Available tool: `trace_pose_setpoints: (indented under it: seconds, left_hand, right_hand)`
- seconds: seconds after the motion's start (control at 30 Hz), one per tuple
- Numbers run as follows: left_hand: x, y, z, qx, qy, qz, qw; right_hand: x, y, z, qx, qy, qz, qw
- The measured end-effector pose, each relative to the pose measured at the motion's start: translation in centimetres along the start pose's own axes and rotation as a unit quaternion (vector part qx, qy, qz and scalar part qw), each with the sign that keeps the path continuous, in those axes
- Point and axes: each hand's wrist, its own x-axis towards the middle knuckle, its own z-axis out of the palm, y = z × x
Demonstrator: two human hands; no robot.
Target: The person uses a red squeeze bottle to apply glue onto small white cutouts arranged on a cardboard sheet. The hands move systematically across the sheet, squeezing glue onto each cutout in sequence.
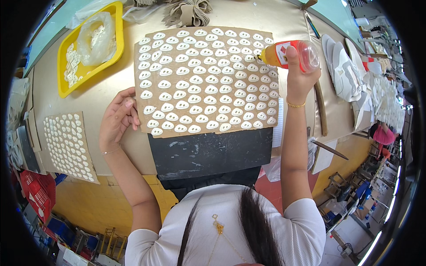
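Observation:
A brown cardboard sheet (175,129) lies in front of me, covered with rows of small white oval pieces (211,88), each with two dark dots or holes. My right hand (300,73) is wrapped round a red and yellow squeeze bottle (284,54). The bottle is tipped on its side, its dark tip pointing left at the pieces near the sheet's upper right; whether the tip touches one cannot be made out. At the sheet's left edge my left hand (119,116) has its fingers curled against the cardboard, some fingertips partly hidden there.
A dark board (213,153) sits under the sheet's near edge. At the upper left stands a yellow tray (61,66) with loose white pieces and a plastic bag. Another filled cardboard sheet (91,170) lies left. White shoe-shaped parts (341,73) and a wooden stick (320,106) lie right.

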Motion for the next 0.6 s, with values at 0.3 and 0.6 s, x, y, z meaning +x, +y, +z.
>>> trace_pose_setpoints:
  seconds: [0.3, 0.6]
  left_hand:
    - [0.0, 0.0, 0.0, 0.003, -0.003, -0.001, 1.0]
    - [0.0, 0.1, 0.2, 0.006, 0.001, -0.006, 1.0]
  right_hand:
    - [0.8, 0.3, 1.1, 0.028, -0.018, 0.026, 0.999]
    - [2.2, 1.3, -1.1, 0.306, 0.146, 0.201, 0.919]
